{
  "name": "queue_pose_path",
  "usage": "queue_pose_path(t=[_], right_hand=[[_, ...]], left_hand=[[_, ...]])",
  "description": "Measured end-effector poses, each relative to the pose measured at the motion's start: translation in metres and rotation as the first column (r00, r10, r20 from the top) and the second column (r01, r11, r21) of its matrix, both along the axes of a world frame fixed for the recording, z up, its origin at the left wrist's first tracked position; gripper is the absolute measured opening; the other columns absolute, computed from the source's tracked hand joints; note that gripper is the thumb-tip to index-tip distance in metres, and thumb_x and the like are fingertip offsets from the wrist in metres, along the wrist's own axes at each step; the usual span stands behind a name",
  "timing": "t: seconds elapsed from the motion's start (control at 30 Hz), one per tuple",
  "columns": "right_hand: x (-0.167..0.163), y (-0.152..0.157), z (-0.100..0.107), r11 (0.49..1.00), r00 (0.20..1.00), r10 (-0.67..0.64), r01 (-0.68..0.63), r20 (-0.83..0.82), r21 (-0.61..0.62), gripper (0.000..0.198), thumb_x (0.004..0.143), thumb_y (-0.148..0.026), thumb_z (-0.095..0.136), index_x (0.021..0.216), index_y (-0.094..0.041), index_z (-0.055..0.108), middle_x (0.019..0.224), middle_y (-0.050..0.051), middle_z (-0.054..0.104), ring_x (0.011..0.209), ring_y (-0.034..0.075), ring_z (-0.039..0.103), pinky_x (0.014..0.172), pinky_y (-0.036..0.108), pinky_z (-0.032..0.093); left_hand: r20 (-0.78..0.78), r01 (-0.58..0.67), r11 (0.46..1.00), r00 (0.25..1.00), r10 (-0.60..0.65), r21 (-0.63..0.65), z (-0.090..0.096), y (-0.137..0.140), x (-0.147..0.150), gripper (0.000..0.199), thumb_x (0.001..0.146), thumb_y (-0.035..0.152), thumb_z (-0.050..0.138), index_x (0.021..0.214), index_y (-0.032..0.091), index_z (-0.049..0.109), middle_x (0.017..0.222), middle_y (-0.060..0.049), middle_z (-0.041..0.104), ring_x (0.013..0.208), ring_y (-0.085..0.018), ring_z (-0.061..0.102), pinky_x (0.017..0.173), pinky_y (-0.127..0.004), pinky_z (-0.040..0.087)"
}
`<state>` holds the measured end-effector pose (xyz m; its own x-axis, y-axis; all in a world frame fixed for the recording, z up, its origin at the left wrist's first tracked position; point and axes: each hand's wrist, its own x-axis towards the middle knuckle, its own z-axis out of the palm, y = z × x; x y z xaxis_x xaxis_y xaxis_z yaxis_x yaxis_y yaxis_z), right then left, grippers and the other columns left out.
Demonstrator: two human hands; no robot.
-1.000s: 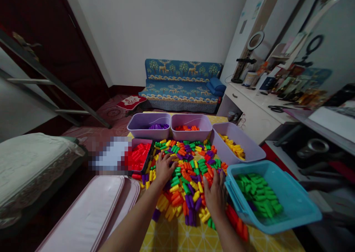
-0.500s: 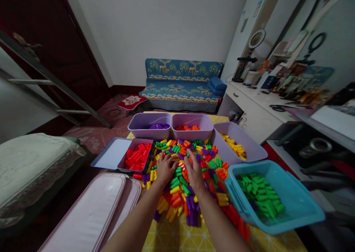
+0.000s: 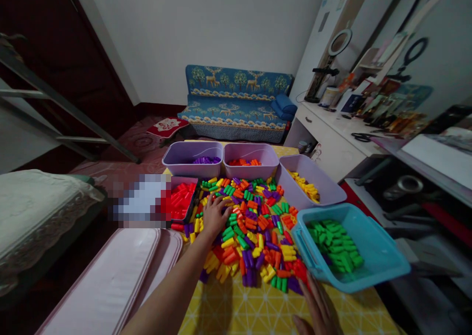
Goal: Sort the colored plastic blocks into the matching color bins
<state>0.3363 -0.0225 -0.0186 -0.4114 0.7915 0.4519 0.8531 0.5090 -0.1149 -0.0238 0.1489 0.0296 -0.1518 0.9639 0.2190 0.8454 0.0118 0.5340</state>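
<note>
On the left side of the heap of coloured plastic pieces [image 3: 250, 227], the left hand [image 3: 216, 216] lies palm down, its fingers parted and slightly bent, the tips among the pieces; whether it pinches one cannot be told, since the hand itself covers what is under it. By the near right corner of the heap, the right hand [image 3: 317, 308] has its fingers stretched out and its thumb standing well away from them, with nothing visible between; the fingertips are just beside some red pieces [image 3: 301, 270], though contact is hard to make out in the blur. The heap lies spread on the yellow tablecloth [image 3: 254, 308], ringed by three lilac tubs [image 3: 191, 169], a teal tub [image 3: 383, 258] holding green pieces [image 3: 337, 246], and a dark-edged box [image 3: 193, 202] of red ones. A pixelated patch [image 3: 140, 202] hides the left part of that box and what is beside it, the right hand's wrist is cut off by the bottom edge, and the green pieces look hazy. Half a second ago the right hand was over the middle of the heap, close to the left; now it is at the corner and the middle lies uncovered, while the left hand has kept much the same place.
</note>
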Motion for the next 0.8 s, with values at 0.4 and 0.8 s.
queue_pose_path(t=[0.4, 0.8], right_hand=[[-0.164, 0.133, 0.024, 0.980, 0.771, -0.173, 0.069, -0.613, -0.189, 0.060, 0.096, -0.045, 0.044, 0.149, -0.022, 0.028, 0.156, 0.014, 0.030, 0.145, 0.028, 0.027, 0.113, 0.054, 0.034], [-0.180, 0.128, 0.064, 0.919, 0.734, 0.024, -0.284, -0.678, -0.275, 0.060, 0.095, -0.041, 0.048, 0.149, -0.028, 0.028, 0.154, 0.008, 0.036, 0.142, 0.024, 0.033, 0.114, 0.047, 0.035]], left_hand=[[0.014, 0.019, 0.999, 1.000, -0.020, 0.030, -0.005, 0.000, -0.003, 0.026, 0.090, 0.034, 0.057, 0.111, 0.032, 0.071, 0.127, -0.001, 0.064, 0.140, -0.031, 0.031, 0.109, -0.052, 0.037], [0.075, 0.089, 0.996, 0.993, -0.087, -0.025, 0.016, -0.013, -0.016, 0.032, 0.094, 0.036, 0.049, 0.121, 0.030, 0.066, 0.142, -0.004, 0.054, 0.144, -0.032, 0.029, 0.110, -0.059, 0.033]])
